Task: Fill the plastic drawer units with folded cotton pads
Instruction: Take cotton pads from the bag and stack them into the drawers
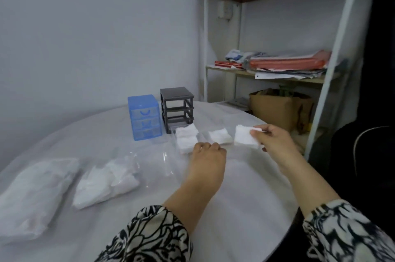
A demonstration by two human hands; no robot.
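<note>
Head view: right hand (272, 140) fingers (256, 132) on cotton pad (244, 136).

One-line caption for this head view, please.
Right hand pinches a folded cotton pad; left hand rests by pads before the blue and grey drawer units.

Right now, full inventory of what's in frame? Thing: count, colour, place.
blue drawer unit: 1, blue, drawers in, far side of table
grey drawer frame: 1, dark grey, drawers out, right of the blue unit
clear drawers: count unclear, transparent, in front of the grey frame, holding pads
folded cotton pads: several, white, in those drawers
bags of cotton pads: 2, clear with white contents, table's left
table: 1, white, round
shelf rack: 1, white frame, right, stacked papers
cardboard box: 1, brown, under the shelf
hands: left hand curled at a drawer edge; right hand pinches one pad
</note>
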